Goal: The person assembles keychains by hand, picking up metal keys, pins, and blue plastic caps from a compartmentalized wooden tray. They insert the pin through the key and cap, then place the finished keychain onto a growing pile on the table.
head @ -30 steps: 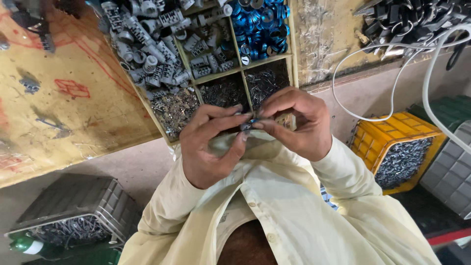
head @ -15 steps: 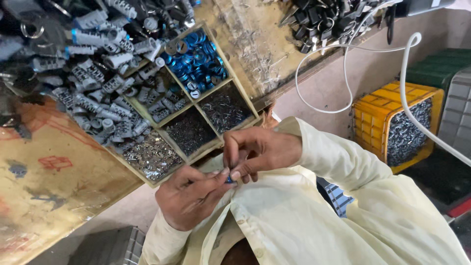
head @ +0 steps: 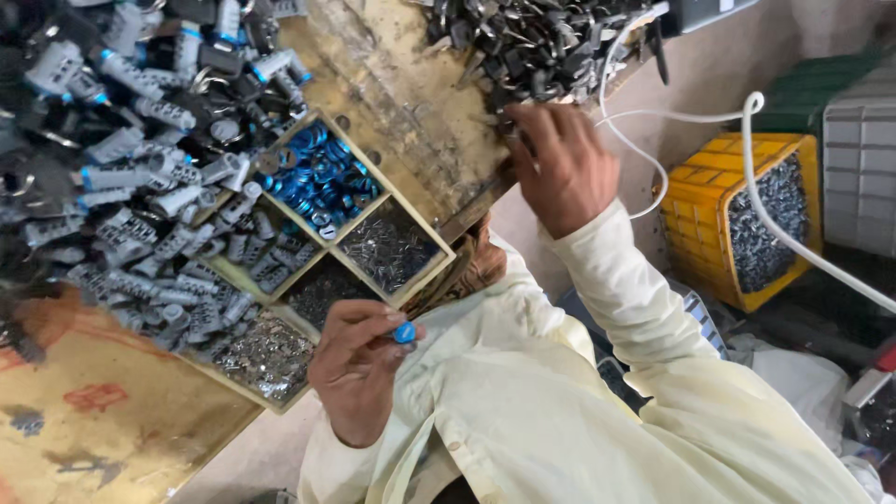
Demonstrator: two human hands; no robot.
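Observation:
My left hand (head: 359, 373) is closed on a small part with a blue cap (head: 404, 332), held close to my chest below the wooden divided tray (head: 425, 229). My right hand (head: 560, 163) reaches up to the edge of a pile of dark metal parts (head: 532, 42) on the worn wooden bench (head: 411, 121); its fingertips touch the pile, and I cannot tell whether they hold a piece. The tray's compartments hold blue rings (head: 322, 177), small silver parts (head: 387, 247), dark bits (head: 322, 289) and shiny metal pieces (head: 266, 355).
Several grey and blue assembled parts (head: 140, 187) are heaped at the left of the bench. A yellow crate (head: 714, 215) with metal parts stands on the floor at right, crossed by a white cable (head: 775, 224). Grey and green crates (head: 859, 159) stand beyond it.
My hands have separated. The right hand left the part and reached up and right to the dark metal pile. The left hand keeps the blue-capped part. The view has swung left.

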